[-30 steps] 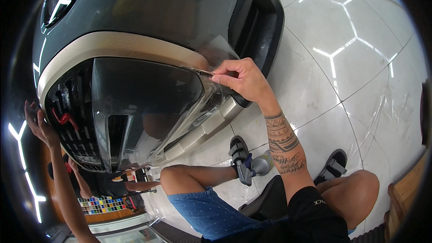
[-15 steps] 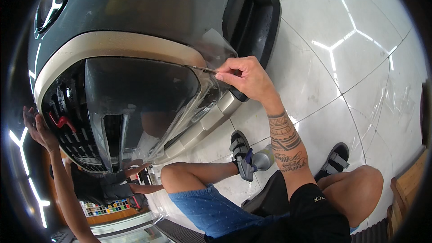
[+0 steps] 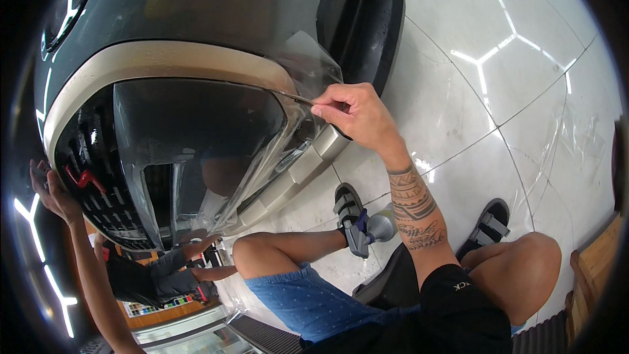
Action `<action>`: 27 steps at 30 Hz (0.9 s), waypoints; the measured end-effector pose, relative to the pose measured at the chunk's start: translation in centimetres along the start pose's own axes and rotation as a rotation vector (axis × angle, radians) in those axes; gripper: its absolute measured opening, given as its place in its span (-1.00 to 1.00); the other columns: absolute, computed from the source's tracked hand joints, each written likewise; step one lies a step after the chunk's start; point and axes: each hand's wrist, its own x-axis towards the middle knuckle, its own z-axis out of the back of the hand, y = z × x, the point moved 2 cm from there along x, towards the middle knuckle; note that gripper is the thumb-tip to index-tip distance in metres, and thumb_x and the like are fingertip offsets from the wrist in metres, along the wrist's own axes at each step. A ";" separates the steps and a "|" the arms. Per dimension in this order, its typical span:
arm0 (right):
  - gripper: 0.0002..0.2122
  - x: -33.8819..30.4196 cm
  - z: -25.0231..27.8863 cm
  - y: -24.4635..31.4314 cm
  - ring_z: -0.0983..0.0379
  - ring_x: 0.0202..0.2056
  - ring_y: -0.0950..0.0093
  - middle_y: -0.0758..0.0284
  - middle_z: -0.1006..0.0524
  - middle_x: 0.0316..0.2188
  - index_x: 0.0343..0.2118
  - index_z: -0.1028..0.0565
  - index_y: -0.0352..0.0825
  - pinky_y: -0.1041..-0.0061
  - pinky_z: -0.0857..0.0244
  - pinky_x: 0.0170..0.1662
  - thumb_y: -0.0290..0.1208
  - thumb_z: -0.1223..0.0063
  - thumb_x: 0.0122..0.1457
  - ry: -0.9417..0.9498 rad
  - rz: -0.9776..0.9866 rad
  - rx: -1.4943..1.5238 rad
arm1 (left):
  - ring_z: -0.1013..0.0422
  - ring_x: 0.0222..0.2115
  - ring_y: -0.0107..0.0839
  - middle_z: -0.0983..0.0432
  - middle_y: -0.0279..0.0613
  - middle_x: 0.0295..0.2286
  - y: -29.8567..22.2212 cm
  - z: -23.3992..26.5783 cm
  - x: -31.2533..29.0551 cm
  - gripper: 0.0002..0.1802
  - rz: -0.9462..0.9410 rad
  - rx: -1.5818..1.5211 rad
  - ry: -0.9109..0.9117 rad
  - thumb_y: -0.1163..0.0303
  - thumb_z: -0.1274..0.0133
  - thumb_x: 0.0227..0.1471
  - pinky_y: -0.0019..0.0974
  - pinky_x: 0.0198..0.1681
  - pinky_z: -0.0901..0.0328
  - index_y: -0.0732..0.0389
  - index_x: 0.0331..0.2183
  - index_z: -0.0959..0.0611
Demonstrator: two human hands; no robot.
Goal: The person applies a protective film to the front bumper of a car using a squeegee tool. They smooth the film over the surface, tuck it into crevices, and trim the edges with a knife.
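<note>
My right hand [image 3: 354,115] pinches a slim, dark blade-like tool [image 3: 293,97] between thumb and fingers. Its thin end meets the seam between the beige trim [image 3: 177,59] and the glossy dark panel [image 3: 196,118] on the car's front. Clear film [image 3: 313,59] stands loose beyond the hand, and more wrinkled film hangs along the panel's right edge. At the far left, my left hand [image 3: 59,193] rests against the outer side of the trim, fingers stretched out, beside the black grille [image 3: 92,157] with a red emblem [image 3: 88,179].
A grey spray bottle [image 3: 381,226] stands on the tiled floor [image 3: 452,151] by my sandalled foot. A dark low seat [image 3: 386,278] is under me. Another person [image 3: 141,275] is at the lower left. Wooden furniture [image 3: 599,269] stands at the right edge.
The car sits slightly further left in the view. Both hands keep nearly the same places on it, and the tool's end is still at the seam.
</note>
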 end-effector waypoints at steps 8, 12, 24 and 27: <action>-0.91 -0.9 -0.9 -1.2 -0.30 -0.58 0.75 0.43 -0.47 -0.63 -0.42 -0.57 -0.47 0.71 -0.19 -0.51 -0.54 -0.19 0.11 -0.017 -0.049 0.076 | -0.29 0.03 -0.19 -0.32 0.07 0.03 0.3 -0.3 0.1 -0.28 -0.015 -0.019 0.007 0.05 0.01 0.13 -0.19 0.13 -0.15 0.27 0.19 -0.28; -0.90 -1.4 -1.4 -1.7 -0.33 -0.57 0.75 0.42 -0.49 -0.62 -0.42 -0.57 -0.47 0.71 -0.22 -0.50 -0.53 -0.19 0.11 -0.020 -0.065 0.106 | -0.29 0.04 -0.19 -0.32 0.07 0.03 0.3 -0.2 0.2 -0.28 0.000 -0.057 -0.003 0.06 0.01 0.13 -0.20 0.13 -0.15 0.28 0.19 -0.28; -0.87 -2.7 -3.0 -3.1 -0.43 -0.54 0.70 0.40 -0.53 -0.60 -0.40 -0.58 -0.44 0.69 -0.27 -0.49 -0.45 -0.20 0.13 -0.063 -0.120 0.158 | -0.27 0.07 -0.17 -0.29 0.11 0.06 1.1 0.0 0.2 -0.24 0.059 -0.121 0.007 0.06 0.01 0.13 -0.18 0.17 -0.13 0.29 0.21 -0.22; -0.86 -3.0 -3.4 -3.4 -0.45 -0.53 0.69 0.40 -0.54 -0.58 -0.40 -0.58 -0.43 0.69 -0.29 -0.51 -0.43 -0.20 0.13 -0.062 -0.163 0.193 | -0.26 0.08 -0.16 -0.28 0.12 0.07 1.0 0.1 0.3 -0.25 0.065 -0.114 0.030 0.08 0.01 0.14 -0.18 0.17 -0.13 0.29 0.22 -0.21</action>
